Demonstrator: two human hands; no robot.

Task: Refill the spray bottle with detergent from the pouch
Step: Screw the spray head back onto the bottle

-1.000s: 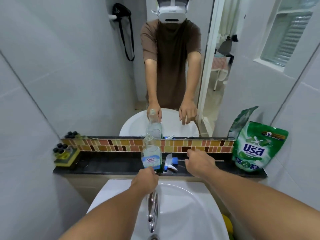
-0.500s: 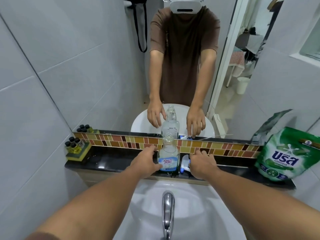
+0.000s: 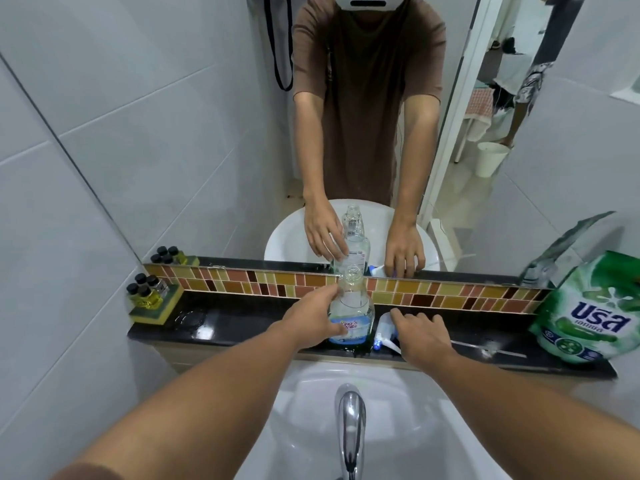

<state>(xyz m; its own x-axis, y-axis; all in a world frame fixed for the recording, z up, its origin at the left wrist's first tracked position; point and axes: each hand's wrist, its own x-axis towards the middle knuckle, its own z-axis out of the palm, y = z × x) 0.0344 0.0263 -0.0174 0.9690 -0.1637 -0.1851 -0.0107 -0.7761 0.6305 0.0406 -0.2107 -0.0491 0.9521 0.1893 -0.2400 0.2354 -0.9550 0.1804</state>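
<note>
Both hands partly hide the spray bottle.

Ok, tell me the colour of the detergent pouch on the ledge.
The pouch is green with white and dark blue lettering, as the head view shows at the right.

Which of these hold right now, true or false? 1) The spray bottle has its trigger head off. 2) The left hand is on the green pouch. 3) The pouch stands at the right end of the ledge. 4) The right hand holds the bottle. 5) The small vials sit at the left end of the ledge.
1) True: the spray bottle has an open neck; the trigger head lies on the ledge beside it.
2) False: the left hand is at the bottle.
3) True: the pouch stands there, untouched.
4) False: the right hand is over the trigger head.
5) True: the vials sit there.
</note>
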